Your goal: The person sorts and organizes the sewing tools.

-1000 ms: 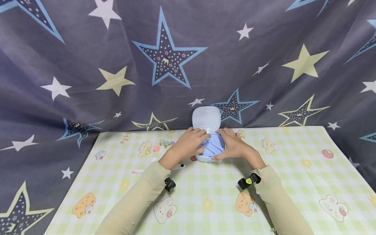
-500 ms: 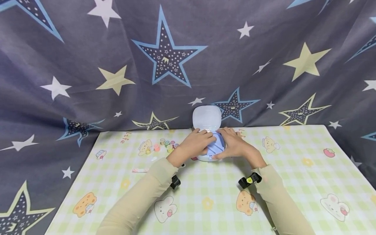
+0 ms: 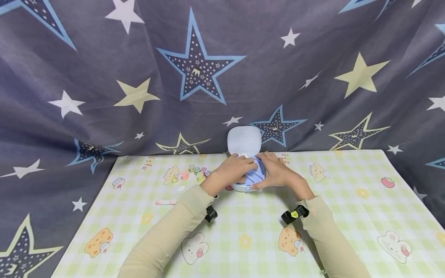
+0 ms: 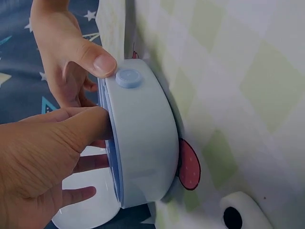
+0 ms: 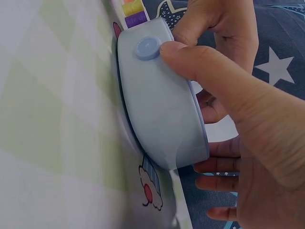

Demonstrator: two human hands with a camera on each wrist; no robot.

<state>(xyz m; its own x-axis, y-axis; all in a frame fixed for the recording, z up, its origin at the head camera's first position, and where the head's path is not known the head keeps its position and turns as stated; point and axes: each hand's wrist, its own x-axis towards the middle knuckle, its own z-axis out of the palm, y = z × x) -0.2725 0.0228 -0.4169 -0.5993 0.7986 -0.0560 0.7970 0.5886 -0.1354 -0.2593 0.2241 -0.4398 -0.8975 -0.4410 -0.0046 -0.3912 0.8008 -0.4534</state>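
Note:
A pale blue, round-cornered sewing box [image 3: 243, 188] stands at the back of the table, its white lid [image 3: 244, 139] raised behind it. Inside lies a blue tray [image 3: 256, 175] with slanted dividers. My right hand [image 3: 278, 170] grips the box's right side, the thumb beside the round front button [image 5: 148, 48] and the other fingers round the far side. My left hand [image 3: 232, 170] reaches over the tray from the left, thumb and fingers dipping inside the rim. Its fingertips are hidden in the box, and I cannot tell whether they pinch anything.
Several small thread spools [image 3: 185, 175] stand left of the box. Nearer the front lies a pink and white strip [image 3: 165, 202]. A white piece with a black oval [image 4: 233, 217] rests near the box. Behind the table hangs a star-patterned curtain [image 3: 278, 77].
My left hand has shifted right, from the box's left rim to over the tray, uncovering more of the spools. The right hand keeps its place on the box.

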